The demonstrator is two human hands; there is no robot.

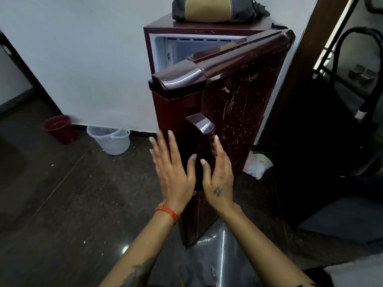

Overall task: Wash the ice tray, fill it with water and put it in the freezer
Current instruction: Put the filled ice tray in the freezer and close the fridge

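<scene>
Between the left hand (pixel 173 170) and right hand (pixel 217 179), both flat-fingered and holding nothing, stands the fridge door (pixel 207 125), ajar, seemingly steadied; no ice tray is visible.

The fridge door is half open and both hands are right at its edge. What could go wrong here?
1. The left hand and right hand sit either side of the door edge by the handle; fingers could get pinched if it swings shut.
2. The bag on top of the fridge might slip off if the door is slammed.
</scene>
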